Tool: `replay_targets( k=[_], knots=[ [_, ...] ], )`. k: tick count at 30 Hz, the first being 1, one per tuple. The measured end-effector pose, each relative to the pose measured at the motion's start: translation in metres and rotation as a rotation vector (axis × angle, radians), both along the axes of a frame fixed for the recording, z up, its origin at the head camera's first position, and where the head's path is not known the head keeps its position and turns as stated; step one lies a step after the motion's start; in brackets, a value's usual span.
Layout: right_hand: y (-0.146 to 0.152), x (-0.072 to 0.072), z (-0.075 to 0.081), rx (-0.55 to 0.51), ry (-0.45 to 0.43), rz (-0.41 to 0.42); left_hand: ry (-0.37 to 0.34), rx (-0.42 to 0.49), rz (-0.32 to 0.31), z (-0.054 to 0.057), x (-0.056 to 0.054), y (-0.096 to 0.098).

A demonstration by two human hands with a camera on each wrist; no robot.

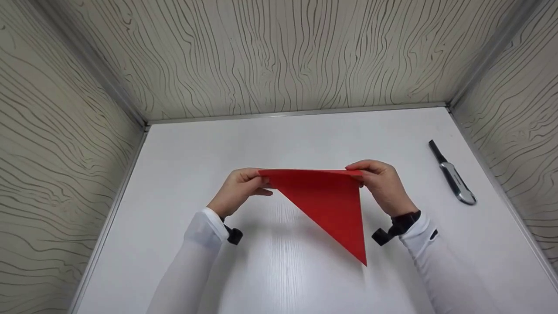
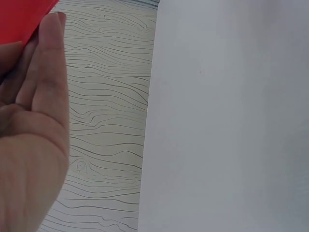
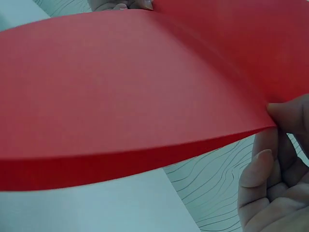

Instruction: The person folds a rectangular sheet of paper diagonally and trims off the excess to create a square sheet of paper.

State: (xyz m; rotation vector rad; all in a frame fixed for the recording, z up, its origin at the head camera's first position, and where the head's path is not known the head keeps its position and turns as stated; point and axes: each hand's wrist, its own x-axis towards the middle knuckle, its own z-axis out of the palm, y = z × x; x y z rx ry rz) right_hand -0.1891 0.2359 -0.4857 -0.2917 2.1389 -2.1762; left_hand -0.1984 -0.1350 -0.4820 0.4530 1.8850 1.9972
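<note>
A folded sheet of red paper is held up above the white table, its long fold running level between both hands. From that top edge a triangular part hangs down to a point at the lower right. My left hand pinches the left end between thumb and fingers. At the right end my right hand pinches the paper the same way. In the right wrist view the paper shows a crease and layers standing slightly apart. The left wrist view shows only a corner of the red paper beside the fingers.
On the right side of the white tabletop lies a grey and black utility knife, apart from the hands. Wood-grain panels with metal edging enclose the back and both sides.
</note>
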Motion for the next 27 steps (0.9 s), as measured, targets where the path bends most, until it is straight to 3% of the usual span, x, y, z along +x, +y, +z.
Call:
replay_targets(
  k=[5,18,27],
  knots=[
    [-0.0019,0.0015,-0.0002,-0.077,-0.029,-0.006,0.025,-0.028,0.017,-0.0003,0.0015,0.0],
    [-0.0055,0.0031,0.0008,-0.157,-0.053,0.006,0.047,-0.09,0.059,0.0029,0.0045,0.0002],
    [-0.0051,0.0042,0.0002,-0.134,-0.045,0.0,0.061,-0.094,0.045,0.0013,0.0038,-0.0005]
  ],
)
